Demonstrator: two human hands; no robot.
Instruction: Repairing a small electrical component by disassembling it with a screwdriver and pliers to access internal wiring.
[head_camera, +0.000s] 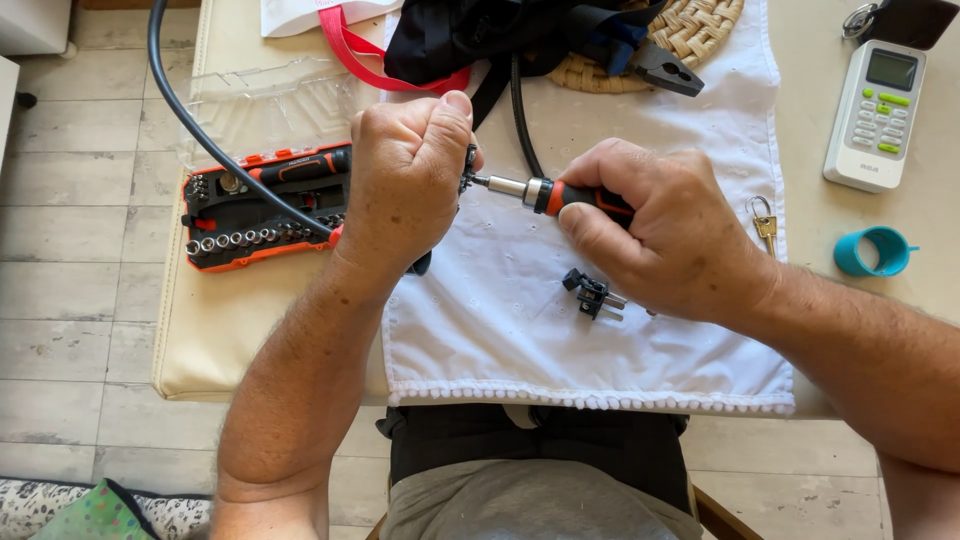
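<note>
My left hand (405, 180) is clenched around a small black plug part, mostly hidden in the fist, with a black cable (520, 110) running from it. My right hand (670, 235) grips the orange and black handle of a screwdriver (540, 192). Its metal shaft points left into the part held in my left fist. A small black plug insert with metal prongs (592, 295) lies on the white cloth (520, 330) just below my right hand.
An orange and black bit set case (250, 215) lies open at the left, its clear lid behind it. A white remote (878, 115), a key (765, 225) and a teal ring (872, 252) sit at the right. Pliers (665, 68) rest on a woven mat at the back.
</note>
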